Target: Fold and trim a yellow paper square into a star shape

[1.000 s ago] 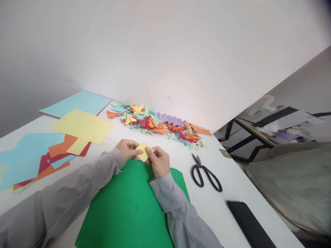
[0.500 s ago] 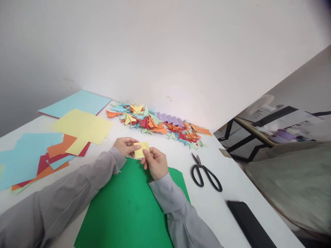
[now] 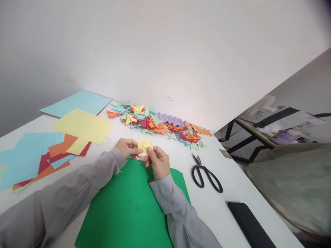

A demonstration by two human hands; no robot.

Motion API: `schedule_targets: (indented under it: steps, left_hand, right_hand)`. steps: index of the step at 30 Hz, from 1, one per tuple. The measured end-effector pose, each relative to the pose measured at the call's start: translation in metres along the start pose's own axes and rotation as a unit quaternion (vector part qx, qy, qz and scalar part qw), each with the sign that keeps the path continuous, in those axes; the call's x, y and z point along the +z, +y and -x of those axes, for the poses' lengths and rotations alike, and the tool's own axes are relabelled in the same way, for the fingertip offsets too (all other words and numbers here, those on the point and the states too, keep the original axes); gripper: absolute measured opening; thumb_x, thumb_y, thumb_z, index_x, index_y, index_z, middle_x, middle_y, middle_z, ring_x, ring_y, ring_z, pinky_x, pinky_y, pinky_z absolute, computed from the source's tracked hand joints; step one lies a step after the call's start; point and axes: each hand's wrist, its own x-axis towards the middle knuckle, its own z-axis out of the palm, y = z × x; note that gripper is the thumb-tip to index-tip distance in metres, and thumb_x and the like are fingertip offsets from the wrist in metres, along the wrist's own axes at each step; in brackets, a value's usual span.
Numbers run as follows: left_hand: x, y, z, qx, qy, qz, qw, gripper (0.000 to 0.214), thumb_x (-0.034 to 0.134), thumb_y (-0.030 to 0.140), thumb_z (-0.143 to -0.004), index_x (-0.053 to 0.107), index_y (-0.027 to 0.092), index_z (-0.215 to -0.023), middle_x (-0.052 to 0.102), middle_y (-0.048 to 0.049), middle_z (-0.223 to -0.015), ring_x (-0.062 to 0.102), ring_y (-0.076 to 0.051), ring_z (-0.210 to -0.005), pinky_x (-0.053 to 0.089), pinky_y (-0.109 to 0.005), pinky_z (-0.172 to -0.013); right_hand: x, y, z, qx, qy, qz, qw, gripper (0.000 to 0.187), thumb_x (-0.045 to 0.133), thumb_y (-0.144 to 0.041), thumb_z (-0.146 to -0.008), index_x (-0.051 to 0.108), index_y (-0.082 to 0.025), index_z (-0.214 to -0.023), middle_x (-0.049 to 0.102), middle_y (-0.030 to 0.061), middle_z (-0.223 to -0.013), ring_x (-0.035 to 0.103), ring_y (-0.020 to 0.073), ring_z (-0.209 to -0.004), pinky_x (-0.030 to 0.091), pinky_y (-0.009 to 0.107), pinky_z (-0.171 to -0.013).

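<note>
White table (image 3: 213, 208) bears a blue sheet (image 3: 77, 102) at upper left, its near edge overlapped by a yellow sheet (image 3: 82, 124), mixed coloured papers (image 3: 28, 158) at left, many small folded papers (image 3: 159, 128) at centre, green sheet (image 3: 129, 203) at lower centre, scissors (image 3: 200, 166) at right, black object (image 3: 248, 220) at lower right.

Behind paper piece (image 3: 144, 146), folded planes (image 3: 155, 126) on table (image 3: 212, 210); left, loose sheets (image 3: 84, 124); right, scissors (image 3: 199, 166); nearer side, mat (image 3: 129, 206).

The head view looks from above the person's sleeves (image 3: 69, 193), forward and down over the surface (image 3: 178, 155) to the wall (image 3: 165, 51) filling its upper half — near enough that the held paper (image 3: 144, 146) shows just below mid-frame.
</note>
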Motion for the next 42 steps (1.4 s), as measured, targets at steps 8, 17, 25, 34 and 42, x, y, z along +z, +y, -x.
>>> schedule_targets:
  steps: [8, 17, 25, 34, 42]
  left_hand:
    - [0.002, 0.001, -0.003, -0.038, 0.029, 0.066, 0.997, 0.029, 0.075, 0.026, -0.046, 0.057, 0.008, -0.060, 0.057, -0.0020, -0.041, 0.057, -0.013, -0.040, 0.045, -0.020, -0.036]
    - [0.004, 0.003, -0.004, -0.020, 0.017, 0.083, 0.996, 0.032, 0.067, 0.032, -0.059, 0.045, 0.013, -0.069, 0.062, -0.0033, -0.061, 0.058, -0.012, -0.046, 0.046, -0.022, -0.040]
    - [0.000, -0.002, -0.005, 0.009, 0.022, 0.095, 0.995, 0.046, 0.076, 0.025, -0.042, 0.043, 0.015, -0.074, 0.060, 0.0018, -0.060, 0.058, -0.012, -0.048, 0.048, -0.024, -0.041]
    - [-0.005, -0.007, -0.009, 0.030, 0.016, 0.136, 0.990, 0.045, 0.071, 0.022, -0.048, 0.059, 0.010, -0.090, 0.058, 0.0005, -0.060, 0.058, -0.012, -0.056, 0.047, -0.023, -0.050]
    - [0.000, -0.002, -0.004, -0.006, -0.008, 0.080, 0.997, 0.066, 0.075, 0.021, -0.044, 0.049, 0.009, -0.103, 0.061, -0.0010, -0.065, 0.059, -0.013, -0.051, 0.049, -0.026, -0.048]
  right_hand:
    - [0.002, -0.003, 0.002, -0.034, 0.023, 0.010, 0.999, 0.024, 0.057, -0.035, -0.070, 0.061, -0.014, -0.082, 0.056, -0.0038, -0.048, 0.045, 0.0065, -0.033, 0.035, 0.019, -0.034]
    - [-0.003, 0.005, -0.002, -0.087, 0.132, 0.115, 0.981, 0.026, 0.055, -0.032, -0.070, 0.064, -0.016, -0.089, 0.059, 0.0011, -0.067, 0.048, 0.0081, -0.043, 0.039, 0.023, -0.040]
    - [0.001, 0.005, 0.006, -0.183, 0.026, 0.201, 0.962, 0.025, 0.049, -0.012, -0.068, 0.064, -0.021, -0.086, 0.057, 0.0032, -0.082, 0.050, 0.0100, -0.057, 0.040, 0.021, -0.044]
    - [0.002, -0.002, 0.006, -0.080, 0.033, 0.059, 0.995, 0.035, 0.052, -0.028, -0.073, 0.051, -0.019, -0.107, 0.053, -0.0004, -0.073, 0.052, 0.0088, -0.049, 0.037, 0.020, -0.038]
    - [0.002, 0.000, 0.003, -0.059, 0.055, 0.052, 0.995, 0.026, 0.056, -0.028, -0.070, 0.059, -0.015, -0.092, 0.049, -0.0053, -0.049, 0.047, 0.0088, -0.041, 0.036, 0.021, -0.037]
